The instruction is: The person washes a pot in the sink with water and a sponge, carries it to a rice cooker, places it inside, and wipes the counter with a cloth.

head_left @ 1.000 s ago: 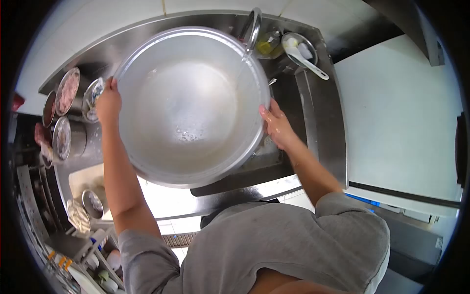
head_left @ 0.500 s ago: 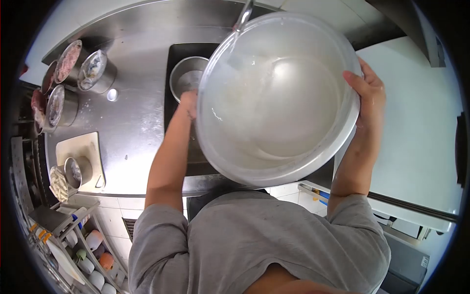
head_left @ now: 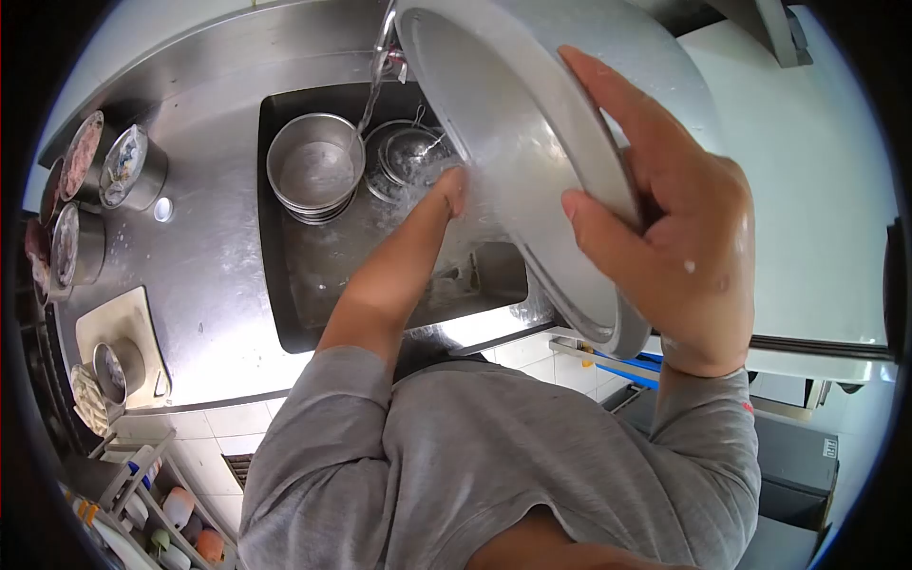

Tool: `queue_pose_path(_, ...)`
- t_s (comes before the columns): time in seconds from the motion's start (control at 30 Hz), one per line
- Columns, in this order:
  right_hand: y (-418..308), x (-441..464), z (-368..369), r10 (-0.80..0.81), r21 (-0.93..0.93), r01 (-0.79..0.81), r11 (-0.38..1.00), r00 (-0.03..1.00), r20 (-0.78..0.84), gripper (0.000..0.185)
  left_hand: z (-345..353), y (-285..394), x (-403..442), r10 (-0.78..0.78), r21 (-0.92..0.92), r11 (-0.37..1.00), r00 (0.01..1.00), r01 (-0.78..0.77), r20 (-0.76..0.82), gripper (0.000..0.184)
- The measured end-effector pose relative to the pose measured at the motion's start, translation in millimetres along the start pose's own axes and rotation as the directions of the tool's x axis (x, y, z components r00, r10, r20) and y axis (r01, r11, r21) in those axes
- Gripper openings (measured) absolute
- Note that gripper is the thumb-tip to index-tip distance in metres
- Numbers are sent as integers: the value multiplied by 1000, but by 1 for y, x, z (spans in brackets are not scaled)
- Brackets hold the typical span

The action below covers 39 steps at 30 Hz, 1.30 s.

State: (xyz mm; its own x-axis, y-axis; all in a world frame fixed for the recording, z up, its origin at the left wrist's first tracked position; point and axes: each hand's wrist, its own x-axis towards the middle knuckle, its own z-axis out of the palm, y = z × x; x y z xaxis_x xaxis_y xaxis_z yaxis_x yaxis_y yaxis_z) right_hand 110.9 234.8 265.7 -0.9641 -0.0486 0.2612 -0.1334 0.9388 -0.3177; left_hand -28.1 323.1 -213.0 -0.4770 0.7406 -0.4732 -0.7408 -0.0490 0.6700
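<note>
A large pale washbasin [head_left: 518,157] is tipped steeply on its side over the right part of the sink. My right hand [head_left: 679,214] grips its rim, thumb on the near face and fingers over the edge. My left hand [head_left: 454,188] reaches in at the basin's left edge; its fingers are blurred and partly hidden, so their grip cannot be made out. Water splashes around it. In the sink [head_left: 332,271] stand a stack of round metal pots [head_left: 313,171] and, beside it, round metal pieces [head_left: 408,157] under water spray.
Running water falls from a tap [head_left: 380,57] at the sink's back. Several metal tubs of food [head_left: 133,166] stand at the left counter. A cutting board [head_left: 142,328] bears a small metal pot [head_left: 116,370]. A white worktop [head_left: 807,190] lies to the right.
The basin has turned from facing up to standing nearly on edge and moved right, uncovering the sink. My left hand has shifted right, away from the pot. The camera view has shifted.
</note>
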Motion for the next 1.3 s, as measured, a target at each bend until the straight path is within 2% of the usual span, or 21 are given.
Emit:
queue_pose_path(0.07,-5,-9,-4,-92,-52,92,994,996,-13,61,3,0,34,92,435,893,993,-116,74,39)
queue_pose_path(0.1,-8,-12,-6,-130,-70,129,989,991,-16,59,3,1,53,128,619,765,984,-176,122,42)
queue_pose_path(0.17,-18,-14,-10,-127,-73,125,989,992,-11,55,-2,-2,95,165,876,398,961,-272,224,49)
queue_pose_path(0.2,-23,-15,-12,-102,-76,101,992,995,-11,55,-2,-17,134,-37,575,817,991,-42,125,60)
queue_pose_path(0.27,-27,-13,-18,63,-10,-63,998,997,-50,59,28,34,-7,-191,267,946,982,182,6,72)
queue_pose_path(0.3,-26,-12,-20,155,73,-148,986,984,-86,59,47,68,-92,-265,90,959,963,269,-53,78)
queue_pose_path(0.37,-20,-4,-21,339,296,-283,913,927,-161,58,26,67,-131,-269,91,958,963,270,-28,79)
queue_pose_path(0.43,28,3,-25,398,548,-254,797,903,-161,55,-32,37,-142,-266,3,964,963,267,-52,85)
queue_pose_path(0.5,89,3,-14,460,669,-266,694,878,-128,56,-83,47,-202,-238,-34,971,953,236,-186,75)
queue_pose_path(0.57,141,-3,12,573,771,-335,542,818,-48,57,-121,64,-259,39,-144,986,961,-82,-275,60)
queue_pose_path(0.63,189,-10,52,636,848,-390,358,767,85,58,-129,120,-326,-13,-262,962,952,-71,-305,44)
queue_pose_path(0.7,206,-9,95,635,875,-407,263,755,160,58,-148,156,-370,46,-120,986,886,-113,-461,39)
queue_pose_path(0.8,215,4,159,575,903,-393,175,785,231,57,-148,189,-413,297,237,954,676,-184,-674,32)
queue_pose_path(0.83,214,11,179,546,911,-382,156,802,243,57,-149,191,-420,321,270,946,623,-179,-713,32)
queue_pose_path(0.9,212,28,216,534,894,-409,184,805,258,54,-155,194,-427,373,337,927,510,-166,-775,31)
queue_pose_path(1.03,213,67,264,518,856,-432,283,820,243,49,-174,173,-431,458,408,889,377,-209,-805,33)
queue_pose_path(1.07,214,76,270,494,778,-458,431,841,222,47,-177,165,-431,464,398,884,348,-246,-815,32)
queue_pose_path(1.17,220,104,282,404,529,-400,748,907,116,53,-181,149,-433,435,332,877,280,-346,-856,30)
queue_pose_path(1.2,220,112,286,360,489,-353,798,929,85,54,-182,147,-433,412,301,876,260,-377,-873,30)
queue_pose_path(1.27,215,125,286,266,396,-259,881,963,39,56,-186,150,-433,369,301,901,188,-312,-910,30)
queue_pose_path(1.3,211,129,284,270,373,-272,887,961,61,53,-188,151,-434,345,295,914,151,-279,-926,30)
